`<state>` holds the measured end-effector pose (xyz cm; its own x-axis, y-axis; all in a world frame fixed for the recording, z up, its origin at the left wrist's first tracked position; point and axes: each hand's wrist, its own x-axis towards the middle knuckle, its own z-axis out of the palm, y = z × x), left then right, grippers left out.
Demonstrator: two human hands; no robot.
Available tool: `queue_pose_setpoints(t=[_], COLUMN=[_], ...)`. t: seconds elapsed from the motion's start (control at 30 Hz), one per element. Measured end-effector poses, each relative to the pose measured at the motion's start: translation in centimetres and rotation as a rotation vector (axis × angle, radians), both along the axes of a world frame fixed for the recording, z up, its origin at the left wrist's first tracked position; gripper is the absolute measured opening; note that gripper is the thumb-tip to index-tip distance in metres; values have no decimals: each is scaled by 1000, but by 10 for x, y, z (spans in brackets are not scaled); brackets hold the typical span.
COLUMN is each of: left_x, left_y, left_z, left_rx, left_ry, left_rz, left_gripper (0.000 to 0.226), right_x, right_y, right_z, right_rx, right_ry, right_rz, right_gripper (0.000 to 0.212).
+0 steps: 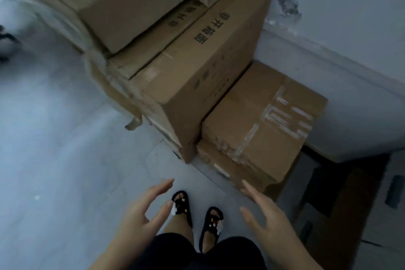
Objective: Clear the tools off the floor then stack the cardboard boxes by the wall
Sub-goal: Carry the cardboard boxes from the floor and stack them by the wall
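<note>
Against the wall (pixel 350 28), cardboard boxes (pixel 197 68) lie stacked on the floor (pixel 54 138) — a taped box (pixel 263 120) nearest. Left hand (pixel 144 208) and right hand (pixel 265 210) hover apart, fingers (pixel 162 186) spread wide, holding nothing — above black sandals (pixel 197 215).

matt brown cardboard boxes (pixel 219 85), smooth grey floor (pixel 54 138)

The gray floor (pixel 54 138) holds a pile of brown cardboard boxes (pixel 197 72) next to the wall. Two smaller taped boxes (pixel 258 125) sit stacked beside the pile. Two feet in black sandals (pixel 197 215) stand on it.
</note>
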<state>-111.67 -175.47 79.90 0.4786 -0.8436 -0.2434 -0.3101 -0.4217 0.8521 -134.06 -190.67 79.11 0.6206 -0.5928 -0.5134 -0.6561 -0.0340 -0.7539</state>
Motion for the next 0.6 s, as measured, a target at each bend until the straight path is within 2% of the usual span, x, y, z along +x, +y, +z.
queue_pose_setpoints(t=[0.13, 0.23, 0.37, 0.47, 0.6], left_x=[-17, -30, -45, -49, -50], left_y=[72, 127, 199, 253, 354], left_z=[0, 0, -4, -6, -6], left_rx=[-52, -107, -188, -219, -236], left_ry=[-50, -46, -13, -19, -49], left_rz=[306, 573, 910, 1075, 1261], left_gripper=[52, 50, 47, 45, 45], right_x=[37, 77, 134, 166, 203], right_y=[13, 36, 90, 144, 247], right_z=[-1, 2, 11, 14, 6], right_rx=[-77, -109, -197, -207, -187], right_ry=[-32, -71, -143, -205, -283], right_rz=[227, 436, 683, 786, 885], right_gripper=[86, 92, 90, 86, 64])
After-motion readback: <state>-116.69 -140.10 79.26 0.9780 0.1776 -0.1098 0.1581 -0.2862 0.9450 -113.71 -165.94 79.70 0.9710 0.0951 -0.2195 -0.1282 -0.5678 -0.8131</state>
